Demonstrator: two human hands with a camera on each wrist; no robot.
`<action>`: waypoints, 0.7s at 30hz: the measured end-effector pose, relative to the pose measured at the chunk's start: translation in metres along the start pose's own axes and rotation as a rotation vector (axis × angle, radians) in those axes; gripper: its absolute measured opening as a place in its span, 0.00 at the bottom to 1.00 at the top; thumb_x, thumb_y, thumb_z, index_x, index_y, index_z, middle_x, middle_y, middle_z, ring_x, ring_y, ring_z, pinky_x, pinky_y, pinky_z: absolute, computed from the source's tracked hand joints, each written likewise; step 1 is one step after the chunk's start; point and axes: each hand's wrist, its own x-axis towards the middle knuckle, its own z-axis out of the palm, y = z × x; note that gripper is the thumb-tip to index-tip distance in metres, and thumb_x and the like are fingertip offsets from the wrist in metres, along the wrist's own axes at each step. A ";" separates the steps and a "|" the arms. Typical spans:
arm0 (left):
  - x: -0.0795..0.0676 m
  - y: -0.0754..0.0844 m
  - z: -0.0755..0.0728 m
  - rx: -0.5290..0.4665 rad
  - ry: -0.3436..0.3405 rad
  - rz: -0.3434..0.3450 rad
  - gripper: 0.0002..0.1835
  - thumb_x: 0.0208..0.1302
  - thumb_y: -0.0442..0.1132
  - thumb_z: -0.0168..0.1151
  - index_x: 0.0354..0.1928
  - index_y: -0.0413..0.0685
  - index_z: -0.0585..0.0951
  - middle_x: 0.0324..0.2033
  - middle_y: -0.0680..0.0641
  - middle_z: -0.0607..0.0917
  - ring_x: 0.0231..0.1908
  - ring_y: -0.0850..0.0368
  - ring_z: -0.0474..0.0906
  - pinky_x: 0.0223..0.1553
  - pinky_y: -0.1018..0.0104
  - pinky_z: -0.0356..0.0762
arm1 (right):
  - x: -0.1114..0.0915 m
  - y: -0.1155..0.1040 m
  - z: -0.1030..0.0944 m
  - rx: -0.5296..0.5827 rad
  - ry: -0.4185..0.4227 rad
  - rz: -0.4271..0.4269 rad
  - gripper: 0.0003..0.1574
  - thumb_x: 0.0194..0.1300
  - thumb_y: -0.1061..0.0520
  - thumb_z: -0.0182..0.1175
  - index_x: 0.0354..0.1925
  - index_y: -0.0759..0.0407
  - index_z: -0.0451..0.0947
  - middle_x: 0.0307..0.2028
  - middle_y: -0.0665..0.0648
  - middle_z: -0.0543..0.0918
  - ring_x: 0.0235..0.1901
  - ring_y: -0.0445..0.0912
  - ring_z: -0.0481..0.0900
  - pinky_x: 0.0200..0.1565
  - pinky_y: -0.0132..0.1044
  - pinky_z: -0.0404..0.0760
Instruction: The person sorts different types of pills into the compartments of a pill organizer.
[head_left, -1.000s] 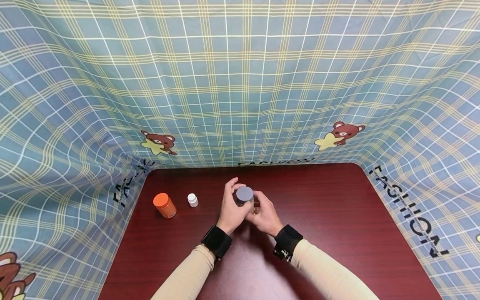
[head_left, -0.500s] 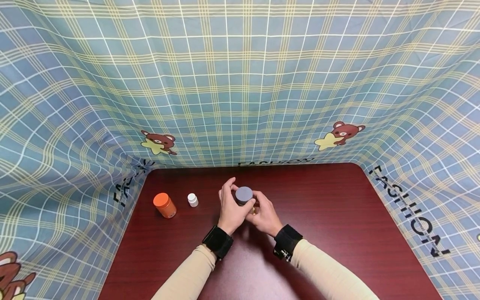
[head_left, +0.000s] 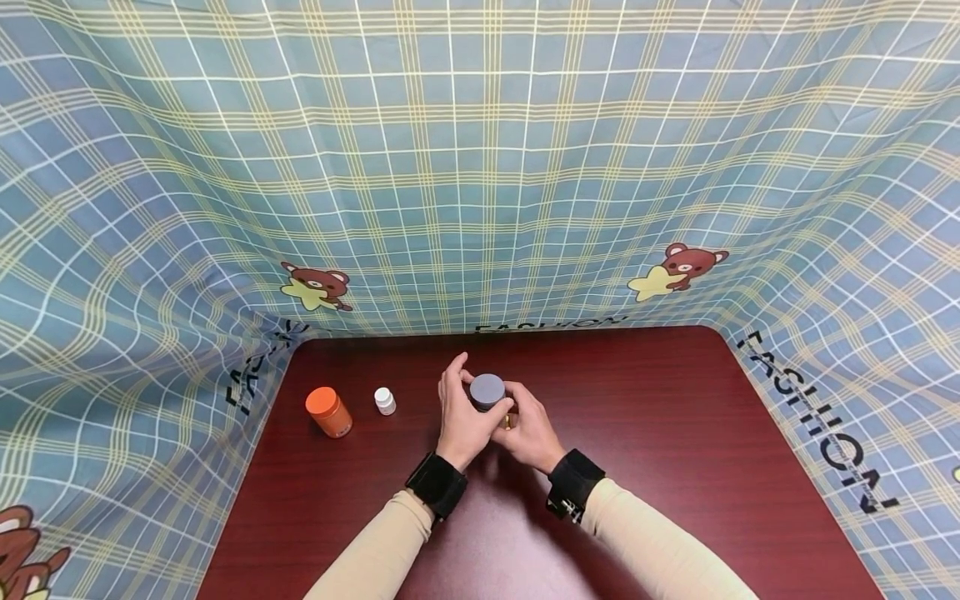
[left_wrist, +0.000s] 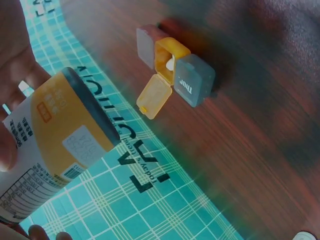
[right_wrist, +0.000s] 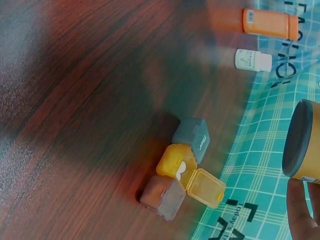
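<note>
A supplement bottle with a grey cap (head_left: 487, 389) is held between my two hands. My left hand (head_left: 465, 425) grips it near the cap, thumb bent across the front. From the other side my right hand (head_left: 529, 429) holds it lower down. The left wrist view shows its yellow-and-white label (left_wrist: 60, 135). Its dark end (right_wrist: 298, 137) faces down, above the table. Near the hands on the table stands a small pill organizer (left_wrist: 195, 80) with grey, yellow and reddish-brown compartments. The yellow lid (right_wrist: 206, 188) hangs open, with white pills (right_wrist: 180, 170) inside; the other lids are down.
To the left stand an orange bottle (head_left: 328, 412) and a small white bottle (head_left: 385, 402), both upright and capped. The dark red table (head_left: 637, 400) is bordered by a plaid curtain (head_left: 487, 167) at the back and sides.
My left thumb has moved right along the front of the cap, and the left hand has turned slightly. The bottle has shifted a little left. My right hand stays nearly still.
</note>
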 end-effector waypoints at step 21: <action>0.001 -0.003 -0.003 -0.094 -0.040 0.015 0.45 0.46 0.34 0.73 0.68 0.54 0.63 0.47 0.46 0.78 0.52 0.52 0.69 0.56 0.55 0.60 | 0.002 0.003 0.005 0.055 0.032 0.016 0.36 0.46 0.65 0.73 0.54 0.59 0.71 0.47 0.58 0.78 0.42 0.50 0.82 0.41 0.46 0.82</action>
